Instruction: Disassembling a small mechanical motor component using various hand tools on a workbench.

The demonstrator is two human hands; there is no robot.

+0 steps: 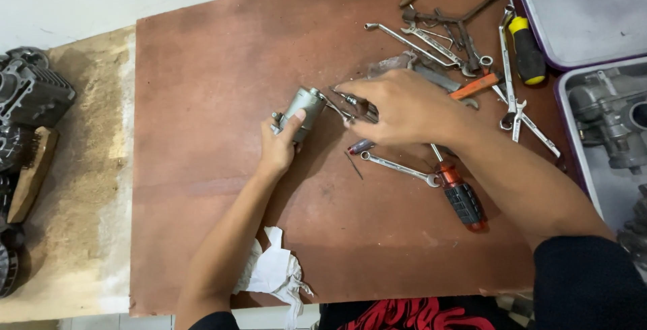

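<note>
While my left hand (280,147) wraps its fingers around the small gray motor (301,109) on the brown board (202,168), the motor sticks up past my thumb. My right hand (404,111) pinches thin metal pliers (350,104) just beside it.

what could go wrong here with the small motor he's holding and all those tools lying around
1. The left hand holds the grey cylindrical motor with the thumb alone showing on top, above the board; a push from the thin tool in the right hand might twist it loose.
2. The right forearm lies over the red-handled screwdriver and a wrench; it could knock them.
3. The thin tool's tip could slip toward the left fingers.
</note>
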